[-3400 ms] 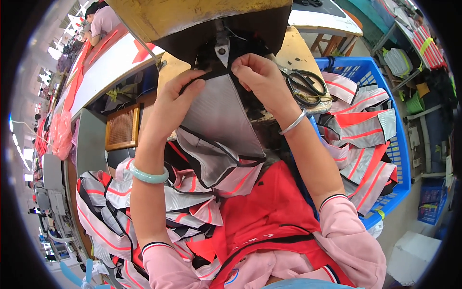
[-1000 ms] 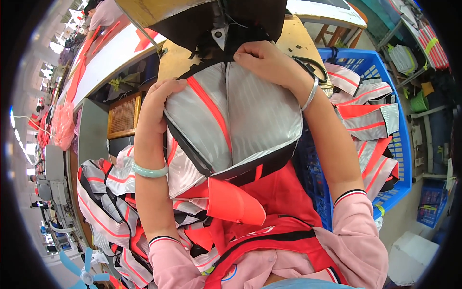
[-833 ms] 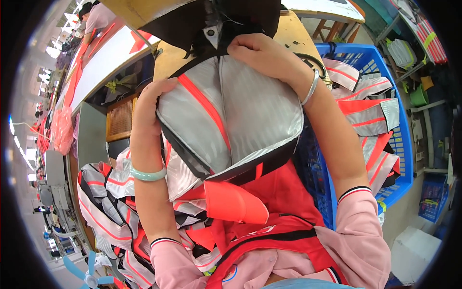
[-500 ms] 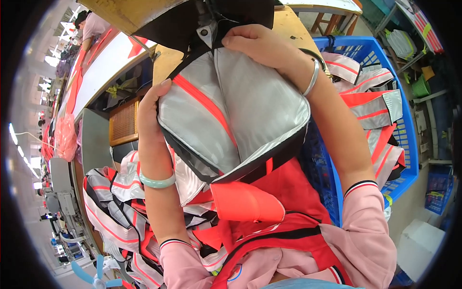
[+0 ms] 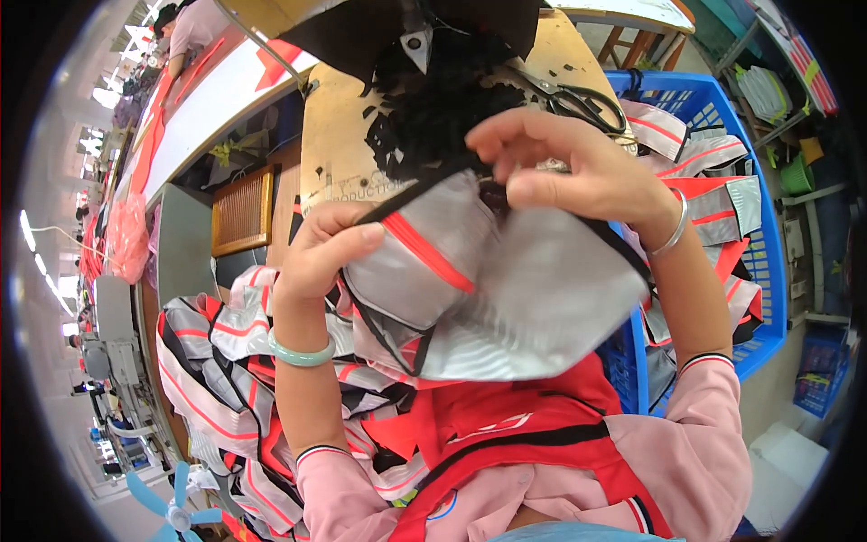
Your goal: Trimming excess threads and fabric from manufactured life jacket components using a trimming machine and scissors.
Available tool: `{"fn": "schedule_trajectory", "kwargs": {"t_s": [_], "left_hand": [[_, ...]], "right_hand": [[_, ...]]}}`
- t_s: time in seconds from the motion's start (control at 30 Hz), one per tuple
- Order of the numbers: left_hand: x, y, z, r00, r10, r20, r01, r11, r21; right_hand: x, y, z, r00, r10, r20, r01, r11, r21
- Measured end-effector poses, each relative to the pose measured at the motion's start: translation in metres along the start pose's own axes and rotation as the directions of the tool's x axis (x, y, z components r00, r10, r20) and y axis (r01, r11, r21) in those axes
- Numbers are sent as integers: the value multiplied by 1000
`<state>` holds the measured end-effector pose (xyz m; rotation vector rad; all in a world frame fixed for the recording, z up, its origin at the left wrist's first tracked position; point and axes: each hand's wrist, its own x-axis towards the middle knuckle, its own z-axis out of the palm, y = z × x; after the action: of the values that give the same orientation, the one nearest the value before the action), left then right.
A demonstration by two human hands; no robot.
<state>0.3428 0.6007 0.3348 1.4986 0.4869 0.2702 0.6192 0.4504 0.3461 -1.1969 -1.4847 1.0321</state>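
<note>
My left hand pinches the black-bound edge of a silver-grey sewn fabric piece, which looks like a bag lining with a red stripe. The piece hangs folded above my red apron, its right part blurred. My right hand is over its upper edge, thumb and fingers apart, with nothing visible between them. Just beyond that hand lie black-handled scissors. A pointed metal machine part stands above a heap of black scraps on the wooden table.
At the right stands a blue plastic basket full of grey, pink and red sewn pieces. More such pieces are heaped at my left. Another person works at a long white table at the far left.
The fabric piece has come toward me, away from the metal part, and its right side has folded over. My right hand has moved back and opened; the scraps and scissors are now uncovered.
</note>
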Motion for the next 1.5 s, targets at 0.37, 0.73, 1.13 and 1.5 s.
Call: {"fn": "schedule_trajectory", "kwargs": {"t_s": [0.37, 0.73, 1.13, 1.5], "left_hand": [[-12, 0, 72, 956, 290, -30, -233, 821, 522], [19, -41, 104, 907, 293, -302, -99, 847, 522], [29, -23, 66, 915, 318, -250, -150, 841, 520], [71, 39, 7, 996, -21, -88, 68, 817, 573]], "right_hand": [[-39, -7, 25, 986, 69, -149, -58, 995, 78], [-46, -5, 8, 970, -232, -72, 93, 627, -773], [-6, -10, -7, 966, -171, -192, 9, 768, -640], [32, -12, -31, 983, 93, -155, -168, 790, -590]]}}
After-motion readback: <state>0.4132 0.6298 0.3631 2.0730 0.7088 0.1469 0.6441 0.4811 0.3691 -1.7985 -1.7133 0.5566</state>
